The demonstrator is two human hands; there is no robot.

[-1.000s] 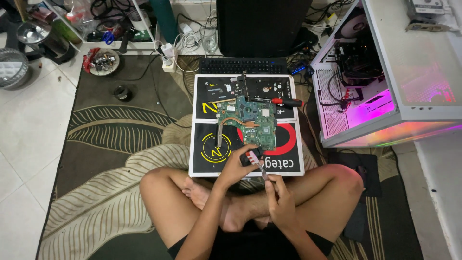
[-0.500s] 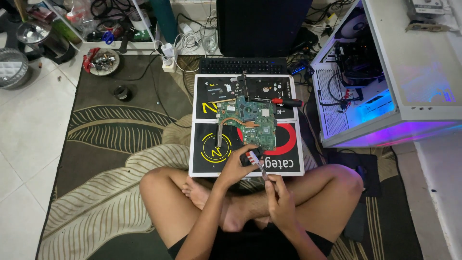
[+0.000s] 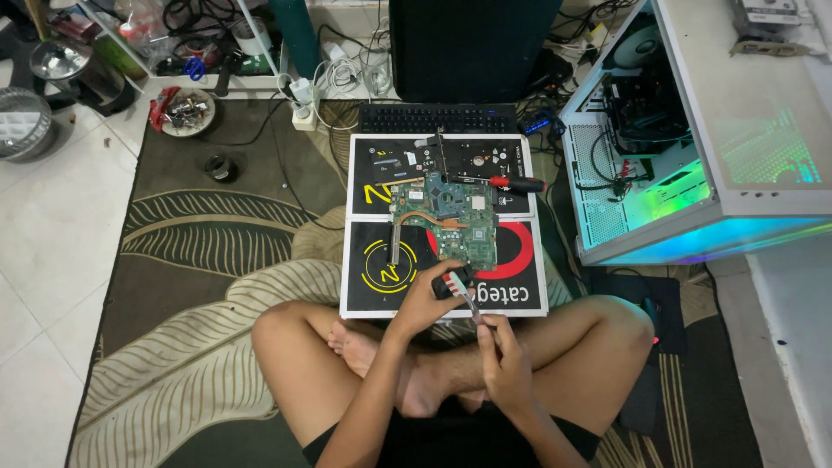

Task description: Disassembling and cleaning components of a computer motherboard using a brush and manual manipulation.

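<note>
The person sits cross-legged on a dark rug [image 3: 208,251] with pale leaf patterns, laid over white floor tiles [image 3: 52,225] that show at the left. Further left and up, a shelf [image 3: 173,52] crowded with cables and small clutter runs along the wall, and a round dish of bits [image 3: 184,111] sits on the floor before it. In the middle lies a black printed mat [image 3: 381,286] carrying a green circuit board [image 3: 451,221], with a red-handled screwdriver [image 3: 511,183] near its top edge and a black keyboard [image 3: 438,118] just beyond. At the right stands an open white computer case [image 3: 693,165], glowing green and blue inside; its top runs out of the frame. The left hand [image 3: 425,303] has its fingers clamped on a small black-and-red tool [image 3: 452,282] at the near edge of the mat, just below the board. A thin metal shaft runs from it down to the right hand [image 3: 504,360], whose fingers are closed together around the shaft's lower end. The tool's tip is hidden inside that grip, and its exact kind is hard to make out.
</note>
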